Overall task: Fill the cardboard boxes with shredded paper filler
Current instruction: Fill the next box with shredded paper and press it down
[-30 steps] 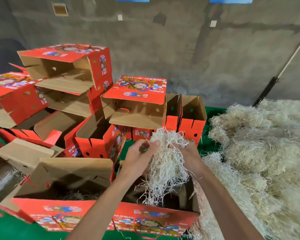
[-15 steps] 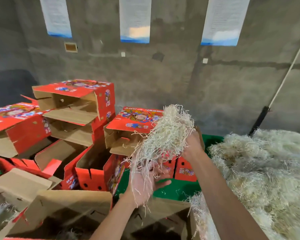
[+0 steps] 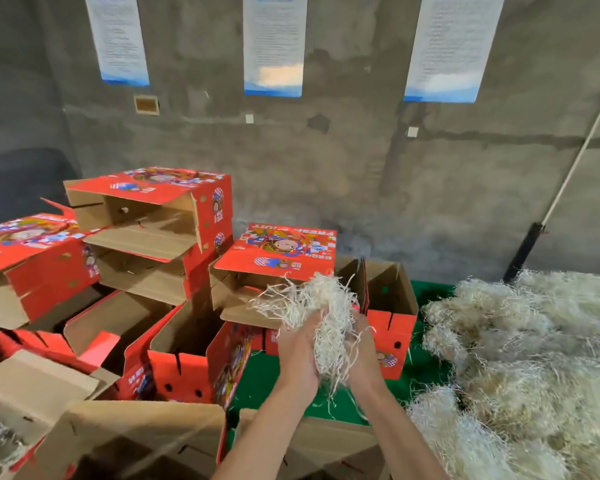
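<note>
Both hands hold one clump of pale shredded paper filler (image 3: 321, 306) in mid-air, above the green surface. My left hand (image 3: 297, 355) grips its left side and my right hand (image 3: 362, 355) its right side, palms facing each other. Strands hang down between my wrists. Under my forearms, at the bottom edge, stands an open red cardboard box (image 3: 142, 434); its inside is dark and mostly cut off. A big heap of shredded filler (image 3: 527, 368) lies to the right.
Several open red printed boxes (image 3: 187, 344) are piled at left and centre, some stacked on their sides (image 3: 153, 216). A green table surface (image 3: 264, 382) shows between them. A concrete wall with three posters stands behind. A pole (image 3: 568, 174) leans at right.
The view has tilted up, so the near box has slid to the bottom edge. The clump was pulled apart high, and now both hands press it together lower down.
</note>
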A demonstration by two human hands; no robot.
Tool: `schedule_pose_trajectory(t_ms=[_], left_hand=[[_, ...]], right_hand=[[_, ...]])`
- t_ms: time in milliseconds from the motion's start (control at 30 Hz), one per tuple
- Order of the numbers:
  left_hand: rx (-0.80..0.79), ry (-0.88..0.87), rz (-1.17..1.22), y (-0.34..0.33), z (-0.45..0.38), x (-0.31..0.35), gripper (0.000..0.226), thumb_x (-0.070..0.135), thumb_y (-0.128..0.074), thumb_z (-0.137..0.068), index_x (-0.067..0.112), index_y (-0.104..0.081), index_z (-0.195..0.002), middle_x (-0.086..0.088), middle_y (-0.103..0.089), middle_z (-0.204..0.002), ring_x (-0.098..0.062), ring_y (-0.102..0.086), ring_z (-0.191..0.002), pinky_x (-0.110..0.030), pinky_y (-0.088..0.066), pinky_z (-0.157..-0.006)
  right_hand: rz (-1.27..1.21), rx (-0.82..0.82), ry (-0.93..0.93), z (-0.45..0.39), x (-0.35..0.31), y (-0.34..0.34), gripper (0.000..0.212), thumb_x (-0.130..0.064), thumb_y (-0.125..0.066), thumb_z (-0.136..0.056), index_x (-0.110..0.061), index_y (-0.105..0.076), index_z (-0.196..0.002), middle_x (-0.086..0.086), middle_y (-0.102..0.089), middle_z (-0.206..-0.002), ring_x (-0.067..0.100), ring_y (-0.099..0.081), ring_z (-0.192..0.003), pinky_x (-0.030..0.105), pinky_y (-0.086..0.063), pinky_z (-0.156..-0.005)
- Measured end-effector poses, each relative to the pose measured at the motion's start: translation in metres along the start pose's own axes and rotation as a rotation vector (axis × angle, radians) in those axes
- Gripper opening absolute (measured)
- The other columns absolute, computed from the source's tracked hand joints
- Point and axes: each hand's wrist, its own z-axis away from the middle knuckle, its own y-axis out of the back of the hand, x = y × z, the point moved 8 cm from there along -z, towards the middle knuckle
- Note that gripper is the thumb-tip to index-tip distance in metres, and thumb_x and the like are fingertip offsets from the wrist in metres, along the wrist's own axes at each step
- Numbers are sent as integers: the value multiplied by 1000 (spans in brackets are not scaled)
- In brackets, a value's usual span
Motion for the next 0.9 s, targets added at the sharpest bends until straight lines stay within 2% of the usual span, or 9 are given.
schedule_pose_trajectory(t_ms=[133, 200, 267, 367, 467, 567, 700, 800, 900], left_hand=[[135, -297, -185, 3, -2, 31, 49, 47, -83, -73, 42, -53, -110, 21, -70, -111, -8, -64, -110, -14, -52, -81], [29, -298, -382, -12, -5, 31, 81, 77, -68, -69, 36, -50, -137, 1, -59, -140, -34, -51, -130, -44, -48, -104], [-128, -160, -416, -31, -4, 18, 89, 91, -45, -72, 39, -46, -144, 3, -40, -156, -19, -46, -138, -43, -33, -116], [-226, -163, -316, -42, -12, 18, 55, 94, -42, -72, 67, -56, -118, 33, -50, -140, 18, -47, -121, -31, -27, -117], [-51, -171, -192, -29, -26, 22, 91, 85, -69, -61, 40, -53, -138, 22, -58, -135, 3, -57, -120, -36, -39, -110], [41, -85, -135, -24, -33, 4, 135, 69, -87, -43, 30, -22, -154, 14, -42, -133, -11, -46, -120, -36, -38, -100], [71, -181, -197, -30, -33, 1, 121, 75, -83, -46, 25, -39, -147, 8, -55, -138, -11, -55, -121, -31, -45, -94], [39, -207, -248, -41, -39, 10, 113, 84, -78, -45, 20, -52, -134, 1, -63, -135, -10, -61, -119, -34, -47, -104], [143, -86, -219, -25, -63, 25, 108, 69, -80, -59, 9, -44, -140, -13, -58, -138, -37, -57, -122, -53, -47, -103]], right_hand=[[-26, -38, 6, -4, 1, -8, 24, -37, -48, -104, -34, -65, -121, 1, -69, -123, 18, -66, -112, 40, -51, -93], [-45, -98, -42, -7, 6, -21, 50, -64, -39, -98, -39, -60, -136, -4, -62, -139, 16, -57, -129, 41, -41, -107], [137, -80, 26, -13, 5, -30, 73, -81, -27, -91, -44, -36, -152, -11, -45, -154, 11, -43, -141, 39, -29, -117], [177, 133, 265, -18, -26, -11, 58, -74, -38, -93, -37, -54, -135, -23, -61, -121, -4, -56, -114, 26, -41, -103], [104, 238, 360, -22, -39, 8, 47, -62, -37, -99, -26, -66, -109, -13, -71, -97, -1, -65, -96, 21, -48, -84], [185, 372, 376, -28, -35, 25, 46, -59, -43, -100, -16, -61, -101, 8, -63, -94, 23, -60, -92, 41, -49, -84], [186, 325, 506, -35, -40, 16, 6, -29, -58, -103, -26, -60, -108, -5, -70, -99, 14, -67, -94, 33, -55, -84], [210, 235, 519, -48, -44, 12, 19, -34, -58, -101, -20, -70, -96, -1, -74, -88, 16, -70, -82, 31, -57, -74], [209, 256, 352, -73, -49, 39, 56, -61, -65, -89, -6, -62, -77, 15, -57, -61, 33, -54, -56, 43, -49, -56]])
